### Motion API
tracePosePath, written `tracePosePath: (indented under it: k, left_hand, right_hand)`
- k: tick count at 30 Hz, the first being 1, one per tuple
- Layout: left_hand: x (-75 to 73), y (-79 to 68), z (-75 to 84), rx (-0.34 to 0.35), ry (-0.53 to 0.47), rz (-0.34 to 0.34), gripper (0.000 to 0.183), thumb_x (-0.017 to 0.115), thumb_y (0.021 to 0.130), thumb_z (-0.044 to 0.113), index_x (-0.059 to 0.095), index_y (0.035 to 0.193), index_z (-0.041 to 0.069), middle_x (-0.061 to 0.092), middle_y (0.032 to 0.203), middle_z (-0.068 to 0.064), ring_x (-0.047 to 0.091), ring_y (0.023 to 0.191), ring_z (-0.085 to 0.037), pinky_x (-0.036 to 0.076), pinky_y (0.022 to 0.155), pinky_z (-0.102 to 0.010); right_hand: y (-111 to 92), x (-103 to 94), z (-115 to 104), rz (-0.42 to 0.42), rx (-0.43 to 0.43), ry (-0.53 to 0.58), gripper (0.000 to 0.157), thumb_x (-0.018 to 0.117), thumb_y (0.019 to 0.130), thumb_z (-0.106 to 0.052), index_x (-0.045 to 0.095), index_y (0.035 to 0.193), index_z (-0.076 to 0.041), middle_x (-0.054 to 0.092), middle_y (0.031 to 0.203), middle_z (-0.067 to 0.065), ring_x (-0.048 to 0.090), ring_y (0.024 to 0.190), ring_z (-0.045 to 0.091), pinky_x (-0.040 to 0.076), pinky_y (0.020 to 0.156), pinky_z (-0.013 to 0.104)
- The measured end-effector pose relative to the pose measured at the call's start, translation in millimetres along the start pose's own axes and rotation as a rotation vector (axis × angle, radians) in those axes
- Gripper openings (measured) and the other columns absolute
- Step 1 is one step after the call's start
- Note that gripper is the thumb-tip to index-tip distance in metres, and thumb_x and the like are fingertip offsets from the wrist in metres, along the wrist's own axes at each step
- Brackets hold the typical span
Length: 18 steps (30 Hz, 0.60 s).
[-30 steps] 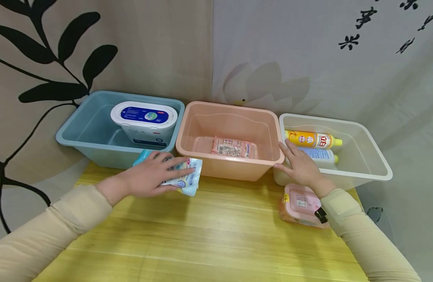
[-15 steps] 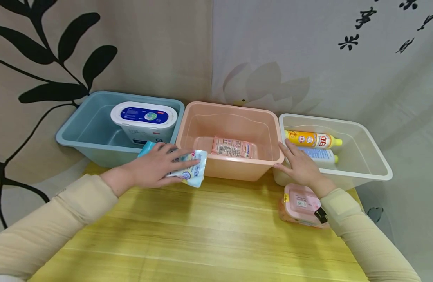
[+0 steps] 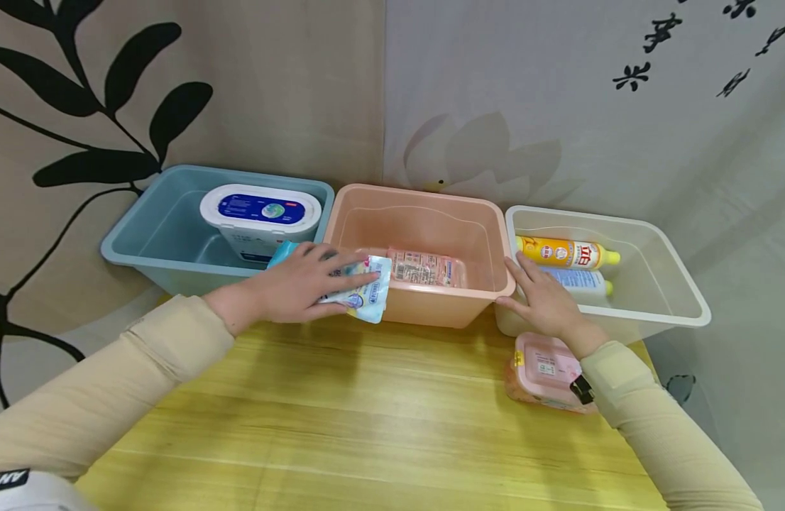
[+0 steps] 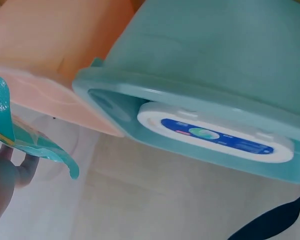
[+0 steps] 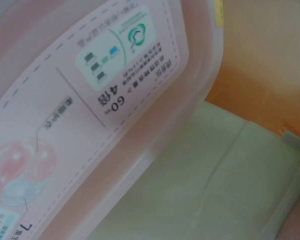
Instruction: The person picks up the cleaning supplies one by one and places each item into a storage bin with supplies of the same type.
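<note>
My left hand (image 3: pixel 303 284) grips a light-blue printed pouch (image 3: pixel 371 294) from above, fingers spread across it. The pouch overlaps the front left corner of the pink bin (image 3: pixel 431 306), beside the blue bin (image 3: pixel 169 277); in the left wrist view its teal end (image 4: pixel 52 150) hangs past the fingers. Inside the pink bin lies a pink printed packet (image 3: pixel 424 268). My right hand (image 3: pixel 549 305) rests with extended fingers at the adjoining rims of the pink bin and the white bin (image 3: pixel 654 309). Below its wrist sits a pink-lidded box (image 3: pixel 549 369), whose lid (image 5: pixel 80 130) fills much of the right wrist view.
In the blue bin stands a white tub (image 3: pixel 265 223) with a blue label. Two bottles lie in the white bin, a yellow bottle (image 3: pixel 552 252) and a pale blue-and-white bottle (image 3: pixel 578 282). The bins line the table's (image 3: pixel 380 426) back edge, against a curtain (image 3: pixel 277 92).
My left hand has carried the pouch rightward and away from me, from in front of the blue bin to the pink bin's left corner. The right hand has stayed put.
</note>
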<state>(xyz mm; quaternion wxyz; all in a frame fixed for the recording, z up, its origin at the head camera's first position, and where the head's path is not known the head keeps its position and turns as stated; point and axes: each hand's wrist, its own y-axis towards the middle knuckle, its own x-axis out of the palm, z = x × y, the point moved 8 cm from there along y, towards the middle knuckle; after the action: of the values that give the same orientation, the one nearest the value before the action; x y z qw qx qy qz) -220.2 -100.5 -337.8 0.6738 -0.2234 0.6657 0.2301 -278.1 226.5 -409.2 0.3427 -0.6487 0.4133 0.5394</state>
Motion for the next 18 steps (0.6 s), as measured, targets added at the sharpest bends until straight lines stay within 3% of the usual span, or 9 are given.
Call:
tracePosePath:
  k: [11,18]
  left_hand:
    - [-4.6,23.3,-4.0,-0.011,-0.025,-0.027,0.057,0.041,0.096,0.049,0.024,0.148,0.035,0.026,0.154,-0.005,0.038,0.128,-0.036,0.025,0.104,-0.064]
    - [-3.3,39.3,-8.1,0.001,-0.026,-0.018,0.057,0.042,0.096,0.049,0.025,0.148,0.033,0.026,0.154,-0.006,0.037,0.127,-0.034,0.028,0.104,-0.059]
  right_hand:
    - [-1,-0.3,0,0.005,0.004,0.008,0.077,0.048,0.092,-0.053,0.019,0.15,-0.013,0.015,0.155,0.021,0.027,0.136,0.046,0.023,0.111,0.056]
    - [-1,0.8,0,-0.003,0.007,0.001,0.077,0.047,0.092,-0.054,0.018,0.151,-0.013,0.015,0.155,0.021,0.027,0.136,0.046,0.023,0.111,0.055]
